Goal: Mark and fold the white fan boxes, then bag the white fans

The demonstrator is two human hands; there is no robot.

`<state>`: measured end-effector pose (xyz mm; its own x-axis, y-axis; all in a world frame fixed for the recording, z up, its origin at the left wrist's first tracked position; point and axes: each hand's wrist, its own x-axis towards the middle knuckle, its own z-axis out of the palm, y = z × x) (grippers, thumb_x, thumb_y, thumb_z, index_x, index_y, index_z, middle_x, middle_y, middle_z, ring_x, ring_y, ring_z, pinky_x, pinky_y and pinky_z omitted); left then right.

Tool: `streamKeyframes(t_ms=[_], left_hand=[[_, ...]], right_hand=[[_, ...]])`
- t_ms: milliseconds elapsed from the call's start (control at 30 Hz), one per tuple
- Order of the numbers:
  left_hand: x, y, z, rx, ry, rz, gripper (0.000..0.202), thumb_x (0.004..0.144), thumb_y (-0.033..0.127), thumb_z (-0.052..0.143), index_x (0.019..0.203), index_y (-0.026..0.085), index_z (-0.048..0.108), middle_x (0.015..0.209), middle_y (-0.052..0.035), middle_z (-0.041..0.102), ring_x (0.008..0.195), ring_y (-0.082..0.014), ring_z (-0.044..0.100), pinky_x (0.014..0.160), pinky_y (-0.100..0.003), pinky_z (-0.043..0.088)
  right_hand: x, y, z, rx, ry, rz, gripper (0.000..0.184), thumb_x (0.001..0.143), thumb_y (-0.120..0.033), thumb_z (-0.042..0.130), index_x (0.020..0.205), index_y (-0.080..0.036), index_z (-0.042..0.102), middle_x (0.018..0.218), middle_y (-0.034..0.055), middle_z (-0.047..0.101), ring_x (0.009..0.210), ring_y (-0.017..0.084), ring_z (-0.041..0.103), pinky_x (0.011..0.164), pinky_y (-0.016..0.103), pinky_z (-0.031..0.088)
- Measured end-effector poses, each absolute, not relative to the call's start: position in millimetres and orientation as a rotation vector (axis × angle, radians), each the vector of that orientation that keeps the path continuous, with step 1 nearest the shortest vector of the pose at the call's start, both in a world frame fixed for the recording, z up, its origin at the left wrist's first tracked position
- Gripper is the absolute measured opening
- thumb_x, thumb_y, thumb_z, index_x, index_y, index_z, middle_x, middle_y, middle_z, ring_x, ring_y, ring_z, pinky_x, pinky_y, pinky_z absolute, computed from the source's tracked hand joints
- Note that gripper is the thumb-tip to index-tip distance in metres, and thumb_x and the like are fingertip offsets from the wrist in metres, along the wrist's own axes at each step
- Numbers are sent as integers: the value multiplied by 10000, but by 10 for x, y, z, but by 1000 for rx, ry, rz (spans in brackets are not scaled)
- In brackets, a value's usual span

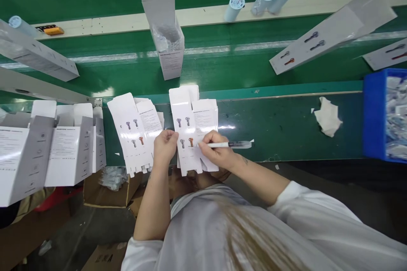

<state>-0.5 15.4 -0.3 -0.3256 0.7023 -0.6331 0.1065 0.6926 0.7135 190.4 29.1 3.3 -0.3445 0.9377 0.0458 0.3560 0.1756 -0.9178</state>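
Sleeves [318, 224] nearest. I read the left hand [165, 147] pinching the flat carton [182, 110] at mid-frame on the bench [273, 127], steadying it while the right hand [216, 150] grips a pen [230, 145], tip at the panel.

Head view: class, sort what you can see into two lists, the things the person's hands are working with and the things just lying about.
Working with: left hand; right hand; pen, held in the right hand; printed white carton blank, under both hands.

Lying about: crumpled paper; blue plastic bin; pale blue tubes.
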Motion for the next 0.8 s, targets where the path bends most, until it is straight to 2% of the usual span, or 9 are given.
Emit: streamKeyframes(t_ms=[433, 600, 733, 800], left_hand=[[23, 164, -41, 633, 1813, 684, 188, 744, 360, 625, 777, 176, 618, 646, -1, 622, 565, -123, 559, 525, -227, 460], [-105, 172, 136, 547, 1737, 756, 154, 740, 317, 640, 777, 169, 618, 633, 7, 608, 523, -105, 531, 525, -236, 455], [-651, 94, 422, 552, 1951, 878, 113, 745, 294, 652, 808, 201, 641, 673, 7, 616, 548, -124, 533, 588, -298, 489], [-965, 52, 543, 615, 2107, 897, 93, 756, 322, 661, 804, 243, 650, 683, 3, 601, 644, -186, 575, 695, -388, 521]], right_hand=[[1865, 112, -34, -1135, -2060, 1355, 189, 857, -332, 548, 729, -225, 458, 621, -33, 553, 542, 110, 480, 505, 244, 395], [1919, 146, 1, -1080, -1772, 1377, 202, 874, -342, 569, 751, -225, 459, 626, -31, 524, 526, 110, 469, 486, 246, 379], [2012, 370, 5, -1253, -1448, 1166, 255, 911, -422, 530, 766, -233, 439, 627, -35, 469, 539, 122, 450, 523, 270, 397], [2030, 514, -15, -1357, -1457, 1015, 262, 901, -418, 545, 750, -231, 441, 634, -33, 456, 562, 129, 452, 553, 280, 406]])
